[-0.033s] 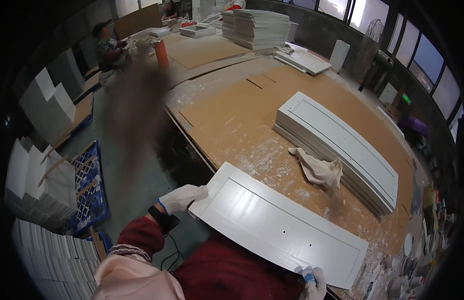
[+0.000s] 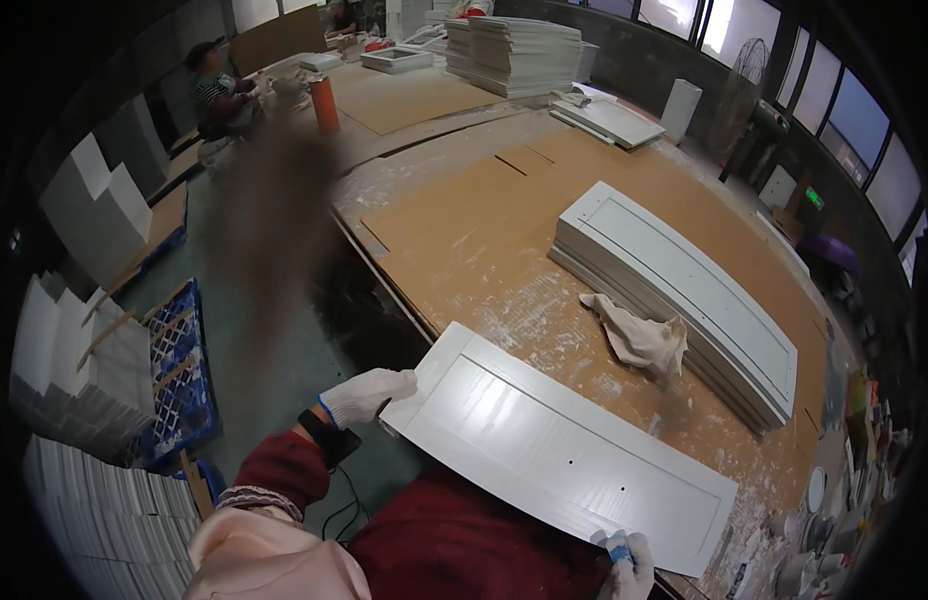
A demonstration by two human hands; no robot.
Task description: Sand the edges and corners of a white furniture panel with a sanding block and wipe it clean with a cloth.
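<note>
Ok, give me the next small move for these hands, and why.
Perhaps slide the right hand along the near edge of the white panel: it sits there with something blue at it, while the left hand holds the panel's left end.

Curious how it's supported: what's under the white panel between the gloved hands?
Past the far edge of the white panel, dusty brown tabletop shows; past its near edge, dark red clothing. The left hand grips one end. The panel's underside and anything directly beneath are hidden.
</note>
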